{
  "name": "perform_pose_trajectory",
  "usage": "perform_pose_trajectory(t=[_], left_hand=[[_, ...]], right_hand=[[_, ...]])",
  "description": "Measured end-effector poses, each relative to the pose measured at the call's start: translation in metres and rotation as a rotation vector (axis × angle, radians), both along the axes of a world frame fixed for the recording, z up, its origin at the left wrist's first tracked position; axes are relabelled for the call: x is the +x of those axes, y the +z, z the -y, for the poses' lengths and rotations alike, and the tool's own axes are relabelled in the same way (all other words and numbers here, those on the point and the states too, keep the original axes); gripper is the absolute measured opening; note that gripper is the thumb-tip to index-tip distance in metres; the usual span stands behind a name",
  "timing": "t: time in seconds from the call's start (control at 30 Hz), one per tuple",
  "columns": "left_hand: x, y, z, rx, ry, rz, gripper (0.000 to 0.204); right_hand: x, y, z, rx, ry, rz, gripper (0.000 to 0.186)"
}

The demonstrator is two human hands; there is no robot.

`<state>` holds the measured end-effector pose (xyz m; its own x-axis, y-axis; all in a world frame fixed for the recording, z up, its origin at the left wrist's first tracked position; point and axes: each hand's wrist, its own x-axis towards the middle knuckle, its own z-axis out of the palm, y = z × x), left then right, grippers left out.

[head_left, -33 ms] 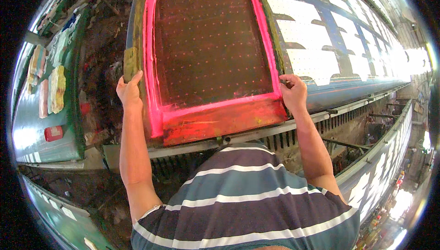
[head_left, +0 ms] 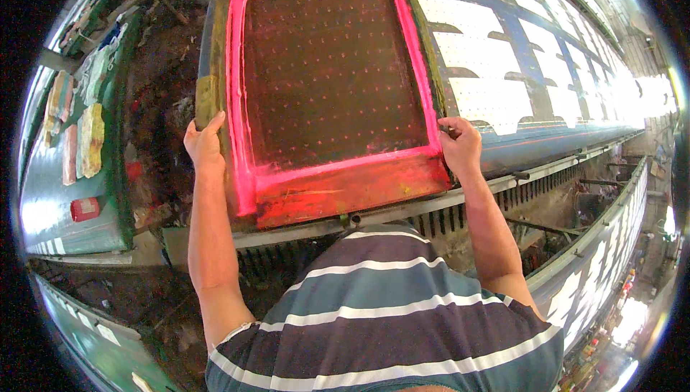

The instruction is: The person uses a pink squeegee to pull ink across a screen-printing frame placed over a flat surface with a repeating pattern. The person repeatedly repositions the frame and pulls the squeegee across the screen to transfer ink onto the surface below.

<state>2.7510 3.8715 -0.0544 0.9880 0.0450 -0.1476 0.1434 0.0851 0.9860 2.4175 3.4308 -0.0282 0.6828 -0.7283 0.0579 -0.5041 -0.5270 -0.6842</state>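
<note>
A screen-printing frame [head_left: 352, 194] lies flat in front of me on a long blue table [head_left: 514, 149]. Its dark mesh [head_left: 334, 76] carries rows of small pink dots, with a bright pink border around it and a red-stained near edge. My left hand [head_left: 204, 149] is closed on the frame's left side, thumb on top. On the opposite side, my right hand [head_left: 462, 148] pinches the right edge near the front corner. Part of the fingers of both hands is hidden under or behind the frame.
White cut fabric pieces [head_left: 490, 101] lie in rows on the blue table to the right. A metal rail [head_left: 503, 182] runs along its near edge. At left, a green table [head_left: 54, 209] bears folded cloths [head_left: 90, 140] and a red block-like item [head_left: 84, 209].
</note>
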Motion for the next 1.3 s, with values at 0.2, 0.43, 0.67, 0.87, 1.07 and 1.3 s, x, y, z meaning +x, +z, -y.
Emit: perform_pose_trajectory(t=[0.2,0.43,0.67,0.87,1.07,1.3], left_hand=[[0.009,-0.003,0.016,0.112,0.018,-0.014,0.033],[0.010,-0.013,0.016,0.195,0.000,-0.021,0.042],[0.008,-0.012,0.019,0.267,0.051,-0.005,0.038],[0.013,-0.014,0.021,0.244,0.103,-0.036,0.036],[0.018,-0.025,0.015,0.317,0.116,0.033,0.035],[0.049,-0.072,0.005,0.341,0.242,0.051,0.048]], right_hand=[[0.007,-0.004,0.014,0.019,0.039,0.018,0.023],[0.003,-0.009,0.020,-0.040,0.105,0.029,0.033],[-0.001,0.006,0.029,0.126,0.157,0.058,0.052],[-0.005,0.037,0.007,-0.368,0.385,0.216,0.036],[-0.003,0.049,-0.058,-0.197,1.080,0.198,0.040],[0.005,0.057,-0.101,-0.456,1.136,-0.054,0.047]])
